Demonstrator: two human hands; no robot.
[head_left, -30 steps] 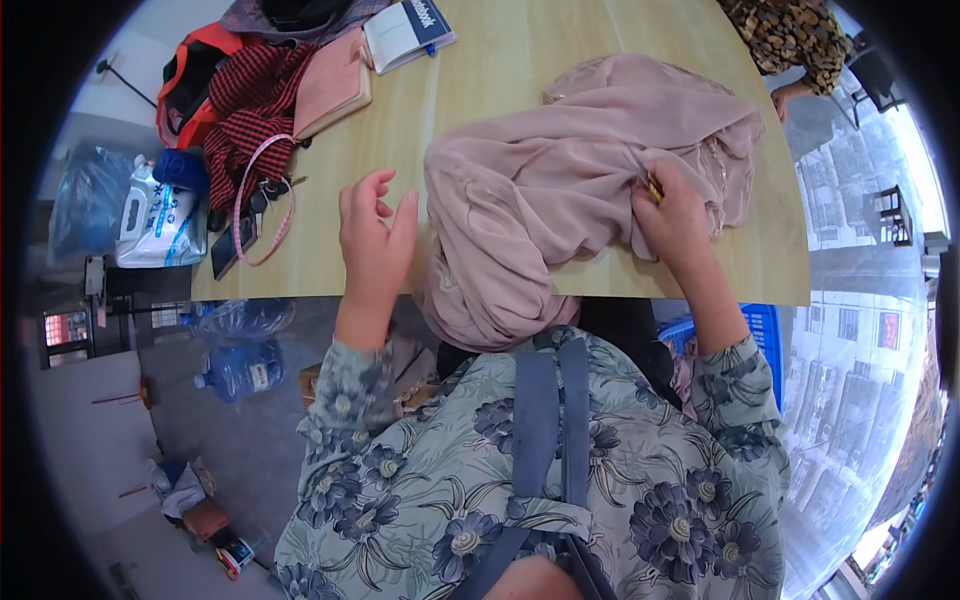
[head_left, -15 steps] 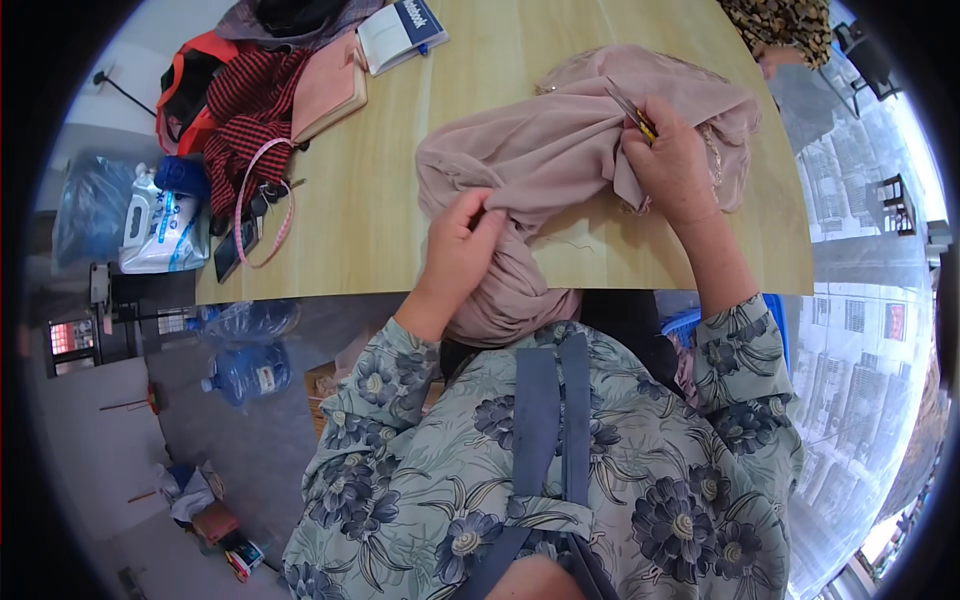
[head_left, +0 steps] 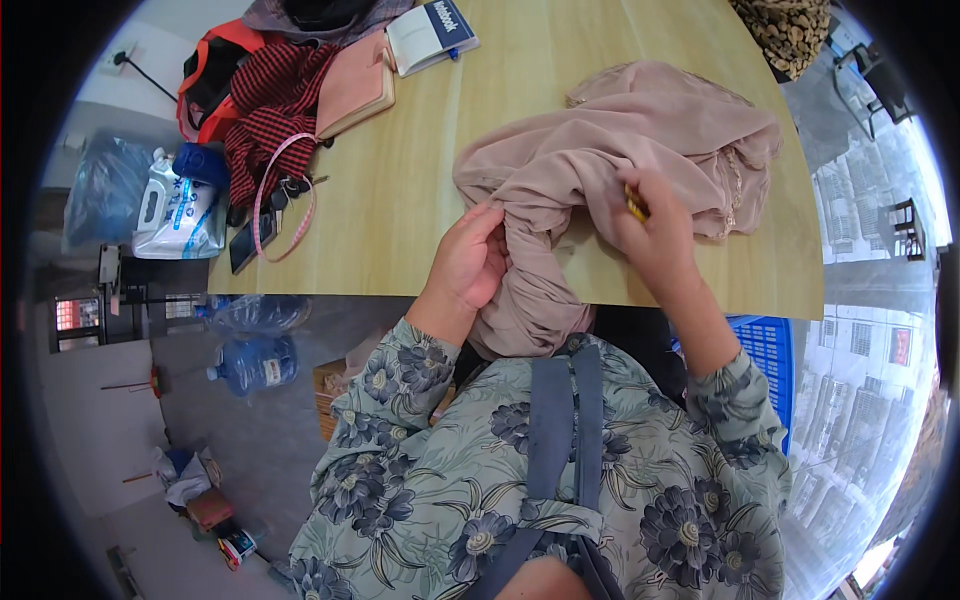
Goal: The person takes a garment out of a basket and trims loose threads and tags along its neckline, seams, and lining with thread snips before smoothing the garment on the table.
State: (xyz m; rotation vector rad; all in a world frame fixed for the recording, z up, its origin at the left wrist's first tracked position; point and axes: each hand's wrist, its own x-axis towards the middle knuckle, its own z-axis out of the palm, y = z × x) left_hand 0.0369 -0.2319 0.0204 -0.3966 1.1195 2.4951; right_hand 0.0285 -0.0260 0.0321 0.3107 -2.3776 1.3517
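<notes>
A dusty-pink cloth garment (head_left: 640, 130) with glittery trim along its edges lies bunched on the wooden table (head_left: 400, 190). Part of it hangs over the front edge toward my lap. My left hand (head_left: 470, 258) has its fingers closed on a fold at the garment's left side. Over the middle of the garment, my right hand (head_left: 655, 225) is closed around small thread snips (head_left: 636, 204). Only a bit of their yellow handle shows now; the blades are hidden. My right fingertips are at the cloth, but whether they pinch it too is unclear.
At the table's left lie a pink notebook (head_left: 352, 92), a white-and-blue notepad (head_left: 432, 40), a checked red-black cloth (head_left: 285, 85), a pink tape measure (head_left: 262, 200) and a phone (head_left: 243, 246). A blue basket (head_left: 765, 365) stands below the right edge. Water bottles (head_left: 255, 365) stand on the floor.
My right hand has come down toward me and turned, so the snips' blades no longer show. My left hand has opened its palm more to view. The view has shifted slightly.
</notes>
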